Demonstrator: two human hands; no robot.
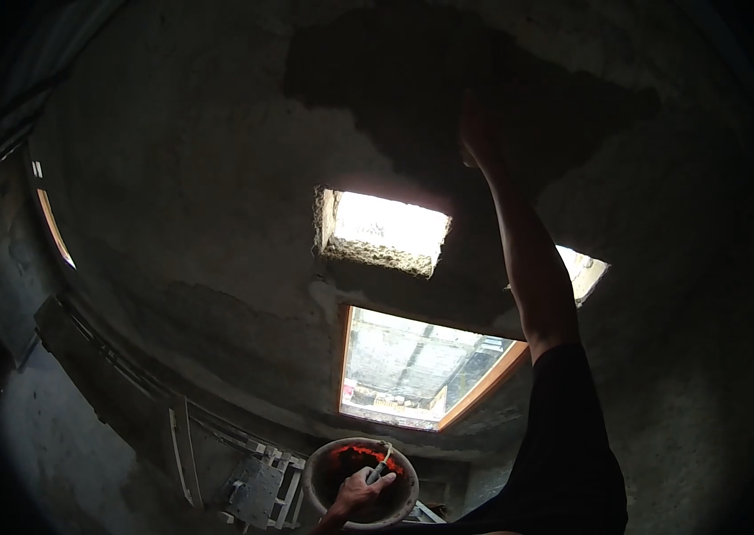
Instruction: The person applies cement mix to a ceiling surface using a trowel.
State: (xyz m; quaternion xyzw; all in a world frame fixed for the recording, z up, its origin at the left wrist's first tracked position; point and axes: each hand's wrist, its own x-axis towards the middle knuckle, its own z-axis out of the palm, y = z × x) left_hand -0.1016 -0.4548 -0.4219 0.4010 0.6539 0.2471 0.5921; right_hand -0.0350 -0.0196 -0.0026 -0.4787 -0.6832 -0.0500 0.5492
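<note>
My right arm reaches far up the wall, and my right hand point(477, 143) is against a dark, wet-looking patch point(377, 71) of plaster. Its fingers look closed; a small pale bit shows at the hand's lower edge, but shadow hides what it holds. Low in the view, my left hand point(361, 492) is closed around a tool with a dark handle point(379, 471) and a pale, bent end. Its working part cannot be made out. This hand is over a round bucket point(313, 486) with a thick grey rim, whose dark inside shows a bright red-orange edge.
Below the patch, a rough-edged opening point(386, 223) lets in daylight, with another opening point(580, 267) partly behind my arm. Lower down is a wood-framed window point(346, 357). Left of the bucket stand a grey board point(252, 490) and slatted wood point(289, 495); a long plank point(100, 374) leans farther left.
</note>
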